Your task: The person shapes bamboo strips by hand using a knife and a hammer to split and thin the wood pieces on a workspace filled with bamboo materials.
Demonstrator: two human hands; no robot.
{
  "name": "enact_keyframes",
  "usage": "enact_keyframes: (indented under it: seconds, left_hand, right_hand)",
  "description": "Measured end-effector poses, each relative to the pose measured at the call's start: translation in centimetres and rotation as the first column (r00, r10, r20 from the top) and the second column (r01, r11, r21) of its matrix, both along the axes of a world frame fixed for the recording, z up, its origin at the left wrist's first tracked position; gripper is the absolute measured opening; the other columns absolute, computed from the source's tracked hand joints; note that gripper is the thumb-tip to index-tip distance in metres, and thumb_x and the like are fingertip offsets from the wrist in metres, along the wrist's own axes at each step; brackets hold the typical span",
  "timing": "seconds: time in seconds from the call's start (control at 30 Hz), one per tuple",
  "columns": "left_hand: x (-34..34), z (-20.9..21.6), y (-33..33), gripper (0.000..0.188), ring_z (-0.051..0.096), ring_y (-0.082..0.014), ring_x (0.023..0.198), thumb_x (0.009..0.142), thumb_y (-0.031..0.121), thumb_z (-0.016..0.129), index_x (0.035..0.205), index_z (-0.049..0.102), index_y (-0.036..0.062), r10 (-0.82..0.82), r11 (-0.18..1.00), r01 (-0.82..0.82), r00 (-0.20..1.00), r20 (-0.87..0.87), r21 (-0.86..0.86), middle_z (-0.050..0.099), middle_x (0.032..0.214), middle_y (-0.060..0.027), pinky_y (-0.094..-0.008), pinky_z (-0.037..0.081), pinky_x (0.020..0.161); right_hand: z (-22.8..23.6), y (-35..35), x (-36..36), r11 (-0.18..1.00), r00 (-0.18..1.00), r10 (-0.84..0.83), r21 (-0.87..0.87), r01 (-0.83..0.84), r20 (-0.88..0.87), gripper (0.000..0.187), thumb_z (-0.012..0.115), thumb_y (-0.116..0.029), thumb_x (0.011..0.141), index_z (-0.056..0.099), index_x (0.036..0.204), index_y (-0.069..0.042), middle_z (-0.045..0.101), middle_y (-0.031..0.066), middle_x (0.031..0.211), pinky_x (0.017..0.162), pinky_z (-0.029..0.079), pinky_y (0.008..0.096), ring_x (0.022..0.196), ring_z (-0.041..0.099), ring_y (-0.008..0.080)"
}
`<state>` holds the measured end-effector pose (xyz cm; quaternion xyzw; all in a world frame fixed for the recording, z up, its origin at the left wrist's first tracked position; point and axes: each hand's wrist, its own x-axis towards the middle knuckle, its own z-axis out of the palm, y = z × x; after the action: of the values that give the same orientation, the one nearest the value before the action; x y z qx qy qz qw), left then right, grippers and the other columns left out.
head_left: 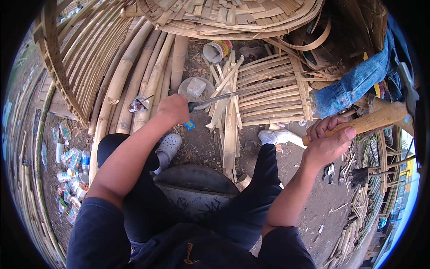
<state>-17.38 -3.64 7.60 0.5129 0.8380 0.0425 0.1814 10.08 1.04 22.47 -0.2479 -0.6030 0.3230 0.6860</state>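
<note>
My left hand (pixel 174 109) is closed round the dark handle of a long-bladed knife (pixel 219 97). The blade points right, over split bamboo strips and the edge of a slatted bamboo panel (pixel 268 96); whether it touches them I cannot tell. On the right, my right hand (pixel 329 139) grips the wooden handle of a hammer (pixel 376 121), raised with its dark metal head (pixel 410 96) toward the right rim. Loose bamboo strips (pixel 229 134) lie in a bundle between my feet, under and beside the panel's left end.
A woven bamboo basket (pixel 233 22) sits at the top. Bamboo poles (pixel 130 76) and a slatted frame (pixel 85 58) stand left, near plastic litter (pixel 74 157). A stone block (pixel 195 87), a white tub (pixel 216 51) and a plastic cup (pixel 138 104) lie ahead. Blue denim (pixel 354 85) reaches in from the right.
</note>
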Motion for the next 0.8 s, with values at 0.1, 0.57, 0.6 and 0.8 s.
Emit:
enact_keyframes:
  seconds: [0.1, 0.57, 0.6, 0.8]
  left_hand:
    - [-0.2, -0.1, 0.0, 0.024, 0.066, -0.0314, 0.098, 0.075, 0.013, 0.059, 0.093, 0.068, 0.0001, -0.045, 0.998, 0.045, 0.999, -0.015, 0.04, 0.068, 0.1, -0.0195, -0.0385, 0.053, 0.085]
    - [-2.4, -4.2, -0.6, 0.026, 0.066, -0.032, 0.096, 0.075, 0.014, 0.057, 0.095, 0.066, 0.0001, -0.084, 0.995, 0.089, 0.992, -0.089, 0.049, 0.067, 0.099, -0.02, -0.0397, 0.053, 0.084]
    - [-2.4, -4.8, -0.7, 0.025, 0.066, -0.032, 0.096, 0.075, 0.014, 0.057, 0.094, 0.066, 0.0002, -0.08, 0.993, 0.087, 0.993, -0.092, 0.078, 0.067, 0.098, -0.0201, -0.0397, 0.053, 0.084]
    - [-1.6, -3.6, 0.4, 0.027, 0.066, -0.0325, 0.096, 0.075, 0.014, 0.056, 0.095, 0.065, -0.0011, -0.134, 0.991, 0.135, 0.989, -0.06, 0.012, 0.067, 0.098, -0.021, -0.0405, 0.053, 0.084]
  right_hand:
    - [-9.0, 1.7, -2.1, 0.999, 0.992, 0.02, 0.037, -0.015, -0.124, 0.058, 0.037, -0.059, 0.095, 0.037, 0.073, -0.005, 0.033, 0.0004, 0.052, 0.039, 0.027, 0.0233, 0.042, 0.031, 0.0095]
    - [-15.6, 2.4, 2.8, 0.937, 0.561, -0.005, -0.192, 0.292, 0.828, 0.051, 0.045, -0.037, 0.1, 0.053, 0.071, 0.004, 0.043, 0.0072, 0.053, 0.048, 0.036, 0.033, 0.05, 0.039, 0.0138]
    - [-12.2, 2.7, 2.2, 0.953, 0.661, -0.088, -0.131, 0.274, 0.745, 0.049, 0.045, -0.035, 0.1, 0.048, 0.066, -0.001, 0.039, 0.0005, 0.052, 0.044, 0.031, 0.0291, 0.047, 0.036, 0.0099]
    - [-5.1, 2.1, -0.5, 0.999, 0.998, -0.008, -0.037, 0.006, -0.064, 0.063, 0.039, -0.065, 0.091, 0.037, 0.075, -0.004, 0.034, 0.0009, 0.054, 0.038, 0.023, 0.022, 0.043, 0.03, 0.0077]
